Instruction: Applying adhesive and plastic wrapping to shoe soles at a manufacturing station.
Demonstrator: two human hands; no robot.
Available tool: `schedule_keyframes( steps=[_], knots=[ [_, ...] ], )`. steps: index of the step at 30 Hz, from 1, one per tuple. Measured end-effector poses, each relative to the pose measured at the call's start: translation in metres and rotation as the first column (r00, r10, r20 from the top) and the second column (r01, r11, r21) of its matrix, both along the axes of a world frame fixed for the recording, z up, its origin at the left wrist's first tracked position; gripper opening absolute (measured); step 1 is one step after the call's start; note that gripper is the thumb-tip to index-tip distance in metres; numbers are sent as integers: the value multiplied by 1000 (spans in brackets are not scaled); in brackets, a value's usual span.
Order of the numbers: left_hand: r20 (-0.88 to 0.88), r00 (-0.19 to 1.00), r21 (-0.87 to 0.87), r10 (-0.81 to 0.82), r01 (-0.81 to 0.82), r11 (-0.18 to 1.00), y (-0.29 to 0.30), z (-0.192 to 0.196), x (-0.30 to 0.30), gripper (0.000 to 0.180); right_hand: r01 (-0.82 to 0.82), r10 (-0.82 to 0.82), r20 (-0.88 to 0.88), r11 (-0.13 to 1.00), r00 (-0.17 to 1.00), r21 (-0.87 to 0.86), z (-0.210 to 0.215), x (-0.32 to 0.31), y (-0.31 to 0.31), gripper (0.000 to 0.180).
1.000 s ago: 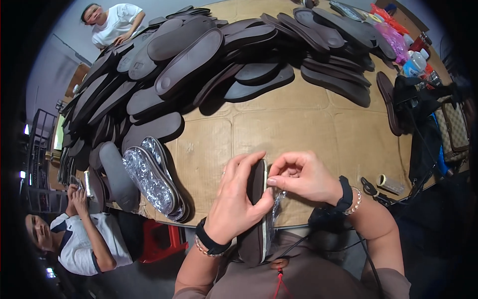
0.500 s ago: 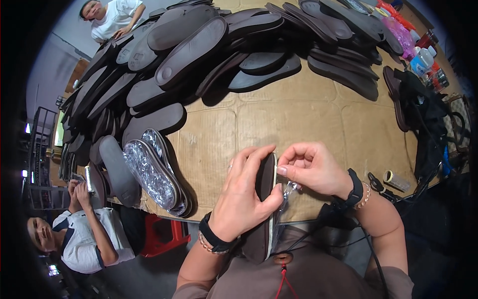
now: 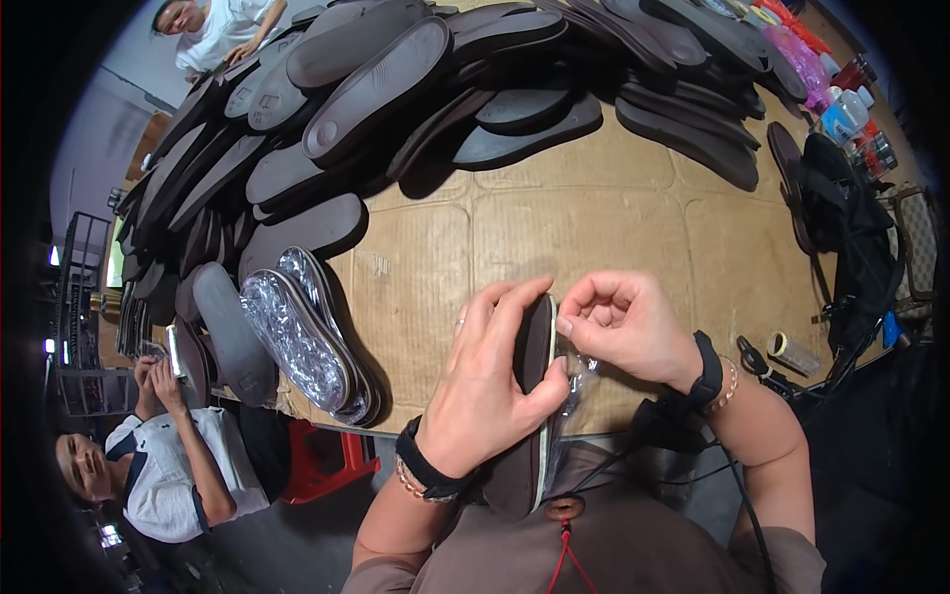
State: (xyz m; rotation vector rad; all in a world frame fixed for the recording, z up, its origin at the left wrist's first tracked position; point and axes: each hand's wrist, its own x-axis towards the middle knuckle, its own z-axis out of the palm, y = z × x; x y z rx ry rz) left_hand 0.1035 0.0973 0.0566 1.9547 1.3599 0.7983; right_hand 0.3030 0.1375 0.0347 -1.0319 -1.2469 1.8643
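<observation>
My left hand point(image 3: 495, 381) wraps round a dark brown shoe sole point(image 3: 531, 346), which stands on its edge at the front of the table. The fingers lie over its far end and the thumb presses on its pale rim point(image 3: 550, 342). Crumpled clear plastic film point(image 3: 579, 374) hangs along the sole's right side. My right hand point(image 3: 618, 322) is closed in a pinch at the rim near the sole's far end; what is between its fingertips is too small to tell. To the left lie two soles wrapped in shiny clear film point(image 3: 297, 342).
Piles of dark soles point(image 3: 376, 94) cover the table's back and left. Cardboard point(image 3: 584, 228) covers the tabletop. At right are a tape roll point(image 3: 792, 353), a black bag point(image 3: 841, 198) and a bottle point(image 3: 846, 114). One person point(image 3: 178, 465) sits at left by a red stool point(image 3: 332, 460); another point(image 3: 218, 35) is behind.
My right hand has shifted very slightly up and right along the rim. The left hand keeps its hold on the sole. The whole view has tilted a little.
</observation>
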Motion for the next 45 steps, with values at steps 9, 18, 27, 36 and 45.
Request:
schedule_keyframes(
  steps=[9, 18, 27, 36, 45],
  knots=[
    [-3, 1000, -14, 10, -10, 1000, 0, 1, 1, 63, 13, -16, 33, 996, 999, 92, -2, -1, -1, 4],
    [17, 1000, -5, 20, -19, 1000, 2, -4, 3, 61, 79, -96, 74, 975, 993, 206, -6, -4, -5, 4],
    [45, 999, -8, -1, 1, 1000, 3, -5, 3, 59, 5, -5, -4, 999, 1000, -48, -8, 2, 5, 6],
    [76, 996, -111, 54, -45, 993, 11, -11, 0, 33, -168, 159, -86, 979, 984, -114, -14, 3, 12, 12],
    [275, 944, -330, 179, -82, 940, 16, -14, -8, 15, -160, 157, -135, 987, 978, -12, -5, 3, 7, 21]
  ],
)
